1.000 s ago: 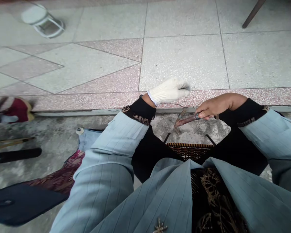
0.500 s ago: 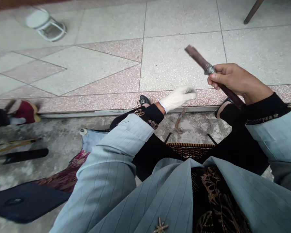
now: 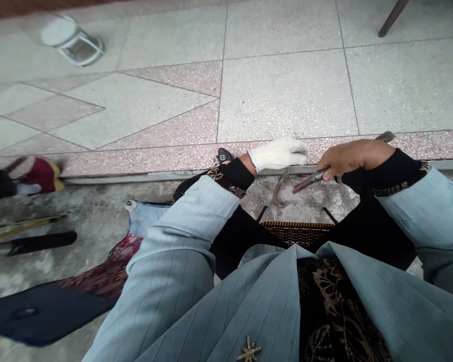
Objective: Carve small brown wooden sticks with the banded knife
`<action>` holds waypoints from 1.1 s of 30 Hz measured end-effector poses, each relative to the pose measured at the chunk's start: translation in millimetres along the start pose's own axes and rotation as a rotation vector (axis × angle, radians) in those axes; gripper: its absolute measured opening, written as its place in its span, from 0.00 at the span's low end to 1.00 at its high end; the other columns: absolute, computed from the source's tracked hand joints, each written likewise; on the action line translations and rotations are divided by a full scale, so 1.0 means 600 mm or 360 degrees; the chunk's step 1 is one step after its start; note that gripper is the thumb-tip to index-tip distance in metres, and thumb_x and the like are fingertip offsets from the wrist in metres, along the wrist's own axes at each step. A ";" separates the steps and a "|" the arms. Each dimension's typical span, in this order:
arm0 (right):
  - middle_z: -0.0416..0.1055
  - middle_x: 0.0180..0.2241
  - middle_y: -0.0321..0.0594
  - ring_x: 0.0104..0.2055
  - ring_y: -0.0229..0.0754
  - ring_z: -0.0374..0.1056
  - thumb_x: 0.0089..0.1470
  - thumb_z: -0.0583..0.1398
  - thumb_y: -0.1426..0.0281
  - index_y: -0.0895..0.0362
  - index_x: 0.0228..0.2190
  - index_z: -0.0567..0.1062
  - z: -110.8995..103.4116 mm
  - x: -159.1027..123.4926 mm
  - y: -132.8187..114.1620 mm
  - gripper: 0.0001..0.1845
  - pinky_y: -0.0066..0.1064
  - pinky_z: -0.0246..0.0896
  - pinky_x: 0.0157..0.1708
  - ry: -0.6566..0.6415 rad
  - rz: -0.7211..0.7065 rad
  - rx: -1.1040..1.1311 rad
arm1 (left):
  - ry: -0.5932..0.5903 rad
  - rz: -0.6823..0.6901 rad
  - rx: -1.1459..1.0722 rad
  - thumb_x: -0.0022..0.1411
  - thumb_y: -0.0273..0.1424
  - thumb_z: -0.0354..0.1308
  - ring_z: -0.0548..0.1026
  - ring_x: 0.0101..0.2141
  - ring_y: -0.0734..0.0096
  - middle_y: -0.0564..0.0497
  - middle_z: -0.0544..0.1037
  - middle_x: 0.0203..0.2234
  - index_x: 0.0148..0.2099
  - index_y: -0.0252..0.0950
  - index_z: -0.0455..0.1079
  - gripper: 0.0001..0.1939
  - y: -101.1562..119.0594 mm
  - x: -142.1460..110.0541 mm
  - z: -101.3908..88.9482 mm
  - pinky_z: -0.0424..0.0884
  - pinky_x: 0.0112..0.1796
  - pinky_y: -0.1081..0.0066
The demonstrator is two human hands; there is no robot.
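My left hand [image 3: 279, 153], in a white knit glove, is over the pinkish step edge with its fingers curled closed. Whatever they may grip is hidden. Just below it is a curved brown strip [image 3: 277, 190]; whether this touches the glove I cannot tell. My bare right hand [image 3: 357, 158] is wrapped round a brown stick-like tool [image 3: 305, 182] with a silvery band at its middle. One end of the tool slants down to the left near the curved strip. Its other end shows beyond the back of my hand.
A woven seat edge [image 3: 298, 234] lies between my knees. At the left are a dark-handled tool [image 3: 41, 242], thin yellowish sticks [image 3: 22, 223], a dark cloth piece [image 3: 41, 314] and another person's red shoe [image 3: 44, 175]. A white stool [image 3: 75, 42] stands farther back on the tiles.
My right hand has come down and turned over, swinging the tool from pointing up-left to pointing down-left. My gloved left hand has barely shifted.
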State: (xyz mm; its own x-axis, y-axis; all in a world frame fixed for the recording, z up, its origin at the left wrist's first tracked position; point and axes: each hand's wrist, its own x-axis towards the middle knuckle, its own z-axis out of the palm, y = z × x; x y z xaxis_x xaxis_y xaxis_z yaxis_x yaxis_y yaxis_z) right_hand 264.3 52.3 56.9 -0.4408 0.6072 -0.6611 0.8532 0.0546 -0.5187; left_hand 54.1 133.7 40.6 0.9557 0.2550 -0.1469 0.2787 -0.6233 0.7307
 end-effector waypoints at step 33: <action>0.77 0.33 0.38 0.33 0.42 0.69 0.56 0.63 0.51 0.52 0.41 0.83 -0.029 -0.040 -0.024 0.20 0.33 0.59 0.33 -0.0012 -0.0236 0.0375 | 0.0043 -0.0071 -0.0535 0.62 0.33 0.56 0.67 0.27 0.76 0.53 0.73 0.28 0.40 0.33 0.74 0.09 -0.018 -0.006 -0.007 0.61 0.31 0.73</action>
State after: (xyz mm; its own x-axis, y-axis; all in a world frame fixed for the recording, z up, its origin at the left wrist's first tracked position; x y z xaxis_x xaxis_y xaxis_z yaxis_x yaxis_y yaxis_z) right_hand 267.4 50.4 89.7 -0.5586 0.6006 -0.5721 0.6913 -0.0439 -0.7212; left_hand 47.0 142.8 36.0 0.9392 0.2989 -0.1692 0.2689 -0.3335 0.9036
